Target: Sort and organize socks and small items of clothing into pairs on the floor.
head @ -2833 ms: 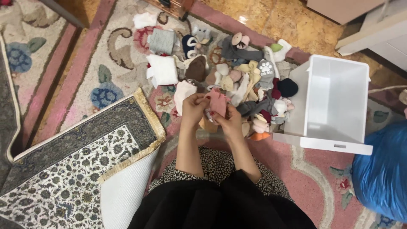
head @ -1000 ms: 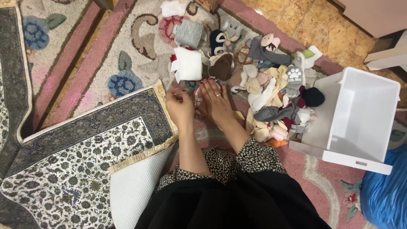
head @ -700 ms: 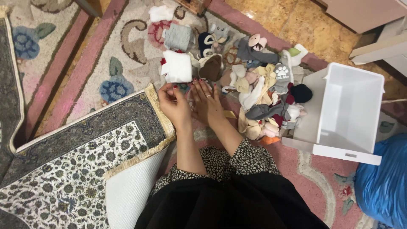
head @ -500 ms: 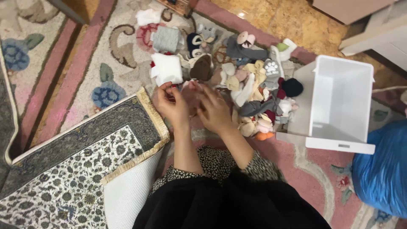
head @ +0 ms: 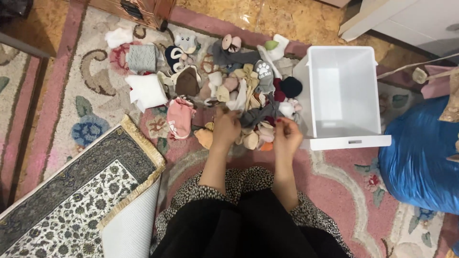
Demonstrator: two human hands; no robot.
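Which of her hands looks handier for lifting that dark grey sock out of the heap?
Probably the left hand: it already rests on the pile beside the dark grey sock, while the right hand hovers nearer the white plastic bin.

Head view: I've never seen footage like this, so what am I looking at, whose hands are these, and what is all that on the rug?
There is no machine here. The one camera sits on a person's head and looks down, so the two bare arms coming up from the bottom are that person's own.

The left hand and the right hand are both at the near edge of a pile of small socks spread on a pink flowered rug. The fingers are curled into the pile, but what each grips is too small to tell.

To the left lie folded pieces set apart: a pink folded sock, a white one and a grey one. Right of the pile stands an empty white bin, then a blue bag. A patterned mat lies lower left.
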